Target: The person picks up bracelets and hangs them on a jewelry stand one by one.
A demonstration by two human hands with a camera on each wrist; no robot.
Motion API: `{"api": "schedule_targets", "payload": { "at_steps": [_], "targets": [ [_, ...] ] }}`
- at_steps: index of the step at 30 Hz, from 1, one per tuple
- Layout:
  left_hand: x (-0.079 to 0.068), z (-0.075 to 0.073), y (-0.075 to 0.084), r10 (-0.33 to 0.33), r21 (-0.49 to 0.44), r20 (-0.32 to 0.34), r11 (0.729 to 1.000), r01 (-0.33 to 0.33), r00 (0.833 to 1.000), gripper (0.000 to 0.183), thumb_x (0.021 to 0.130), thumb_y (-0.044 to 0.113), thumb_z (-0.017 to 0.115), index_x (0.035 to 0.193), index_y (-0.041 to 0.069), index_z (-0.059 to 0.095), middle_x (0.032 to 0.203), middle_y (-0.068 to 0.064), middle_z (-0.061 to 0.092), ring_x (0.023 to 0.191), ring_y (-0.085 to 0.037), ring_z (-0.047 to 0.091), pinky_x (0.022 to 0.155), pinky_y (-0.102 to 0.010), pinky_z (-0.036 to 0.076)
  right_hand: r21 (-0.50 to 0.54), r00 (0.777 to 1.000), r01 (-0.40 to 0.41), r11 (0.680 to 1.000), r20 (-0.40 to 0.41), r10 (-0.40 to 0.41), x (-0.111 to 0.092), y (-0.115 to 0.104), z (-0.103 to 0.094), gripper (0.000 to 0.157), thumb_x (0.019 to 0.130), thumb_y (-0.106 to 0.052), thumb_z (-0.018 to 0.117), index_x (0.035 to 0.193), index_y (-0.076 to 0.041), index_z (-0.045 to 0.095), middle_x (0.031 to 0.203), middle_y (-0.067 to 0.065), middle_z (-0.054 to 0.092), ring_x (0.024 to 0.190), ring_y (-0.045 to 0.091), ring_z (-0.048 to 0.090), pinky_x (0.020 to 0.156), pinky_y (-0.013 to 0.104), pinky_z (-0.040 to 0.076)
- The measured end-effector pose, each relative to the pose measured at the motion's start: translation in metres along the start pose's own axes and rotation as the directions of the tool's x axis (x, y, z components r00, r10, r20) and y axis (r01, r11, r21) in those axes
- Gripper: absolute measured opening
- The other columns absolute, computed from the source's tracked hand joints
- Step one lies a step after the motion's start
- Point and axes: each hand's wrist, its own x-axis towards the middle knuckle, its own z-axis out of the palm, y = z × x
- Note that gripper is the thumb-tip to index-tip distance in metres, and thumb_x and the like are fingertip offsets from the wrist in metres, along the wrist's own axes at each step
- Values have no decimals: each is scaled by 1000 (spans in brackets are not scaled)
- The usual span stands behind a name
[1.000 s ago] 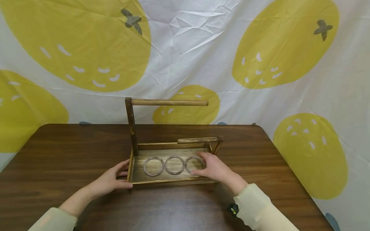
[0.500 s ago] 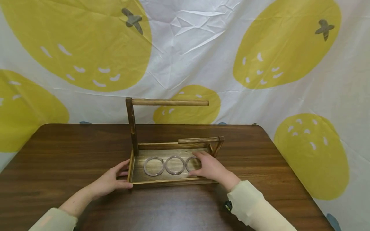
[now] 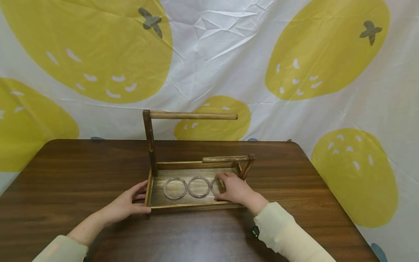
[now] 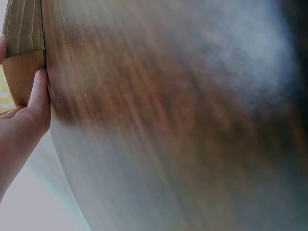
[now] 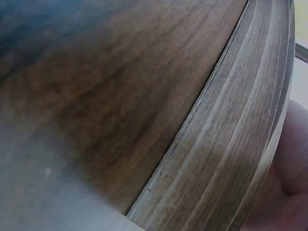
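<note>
A shallow wooden tray (image 3: 193,207) stands on the table in the head view, with three translucent greyish rings side by side in it. The left ring (image 3: 164,188) and the middle ring (image 3: 199,197) lie flat. Over the right ring (image 3: 212,187) my right hand (image 3: 237,189) holds thumb and fingers at its near and far edges, hiding its right part. At the tray's left end my left hand (image 3: 122,207) rests fingers and thumb against the end wall. The left wrist view shows that thumb (image 4: 39,94) at the tray's lower corner.
From the tray's left end rises a tall post (image 3: 149,145) with a long rod (image 3: 193,116) pointing right. A shorter post at the right end bears a low rod (image 3: 226,159) pointing left. The brown table (image 3: 82,163) meets a patterned cloth (image 3: 209,72) behind.
My right hand has moved slightly left, covering more of the right ring. The left hand stays on the tray's end, and the rings keep their places.
</note>
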Motion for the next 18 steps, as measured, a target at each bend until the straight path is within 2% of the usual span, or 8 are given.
{"api": "schedule_targets", "payload": {
  "at_steps": [10,18],
  "targets": [
    [0,1,2,7,22,-8,1000,-7,1000,100,78,20,76,146,-10,8,141,-38,27,126,-50,37,96,-38,52,-41,1000,0,999,7,0,4,1,2,66,71,-37,79,126,-7,56,127,18,56,118,33,52,91,48,52],
    [0,1,1,6,28,-6,1000,-6,1000,99,79,18,75,146,-10,7,141,-37,28,126,-50,38,96,-38,52,-27,1000,19,999,-18,-20,3,1,0,67,68,-34,81,122,-3,58,123,20,58,115,35,53,93,43,51]
  ]
}}
